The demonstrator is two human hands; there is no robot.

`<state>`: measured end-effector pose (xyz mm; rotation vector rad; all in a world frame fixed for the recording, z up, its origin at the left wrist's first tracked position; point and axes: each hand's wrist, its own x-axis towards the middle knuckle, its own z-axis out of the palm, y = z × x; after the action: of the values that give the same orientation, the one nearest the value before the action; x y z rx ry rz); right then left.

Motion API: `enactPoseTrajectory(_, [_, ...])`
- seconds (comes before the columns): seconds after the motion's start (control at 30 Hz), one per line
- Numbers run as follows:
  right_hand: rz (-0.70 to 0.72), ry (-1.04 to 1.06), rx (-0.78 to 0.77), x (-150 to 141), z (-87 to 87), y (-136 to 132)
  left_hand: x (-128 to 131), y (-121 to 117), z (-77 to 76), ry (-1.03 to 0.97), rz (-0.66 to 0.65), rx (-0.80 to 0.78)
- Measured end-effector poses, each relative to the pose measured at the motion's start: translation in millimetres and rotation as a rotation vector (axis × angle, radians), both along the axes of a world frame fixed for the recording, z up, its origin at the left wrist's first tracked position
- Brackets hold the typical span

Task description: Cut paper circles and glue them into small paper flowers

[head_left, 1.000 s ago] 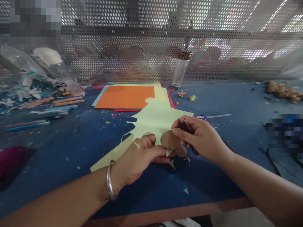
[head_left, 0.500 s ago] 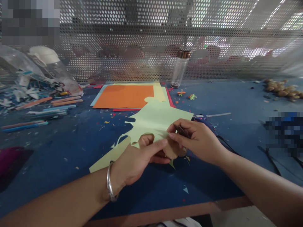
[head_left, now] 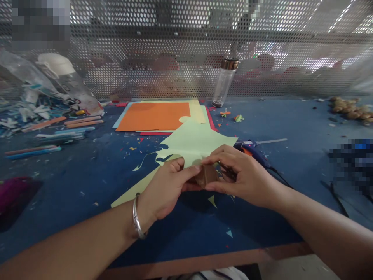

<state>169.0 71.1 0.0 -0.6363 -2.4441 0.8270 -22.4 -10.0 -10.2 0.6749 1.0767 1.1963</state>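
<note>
Perforated grey metal sheeting (head_left: 122, 74) stands behind a scuffed blue tabletop (head_left: 87, 175) strewn with paper scraps. Near the front of that surface, both hands meet around a small matt brown piece, possibly card (head_left: 210, 175). The left hand (head_left: 169, 184) grips one side, thumb uppermost and fingers beneath, probably to steady it; the right hand (head_left: 246, 175) pinches the other between thumb and fingertips, so the piece is braced from both ends. A slim dark tool (head_left: 230, 172) lies tucked inside the right palm, apparently to leave the pinching fingers free; its type is hidden. Just beyond lies a pale green, ragged-edged paper sheet (head_left: 195, 138), and an orange rectangular sheet (head_left: 154, 116) tops a paper stack farther back, perhaps out of the way. The dark blue, orange-triggered glue gun (head_left: 259, 154) sits beside the right hand, likely for easy reach. The brown piece shows an upright crease beside a flat face; its full outline is covered.
</note>
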Motion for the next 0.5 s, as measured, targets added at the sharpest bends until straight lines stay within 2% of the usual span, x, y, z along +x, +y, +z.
enactPoseTrajectory(0.17, [-0.052,0.028,0.077,0.0,-3.6,2.4,2.0,1.7,3.8,-0.12,0.084,-0.132])
enactPoseTrajectory(0.27, [-0.082,0.024,0.093,-0.8,-6.8,5.1,4.2,1.2,4.7,-0.179,0.025,-0.167])
enactPoseTrajectory(0.5, [-0.085,0.012,0.148,-3.2,-8.5,4.1,3.5,-2.7,-0.2,-0.198,-0.045,-0.122])
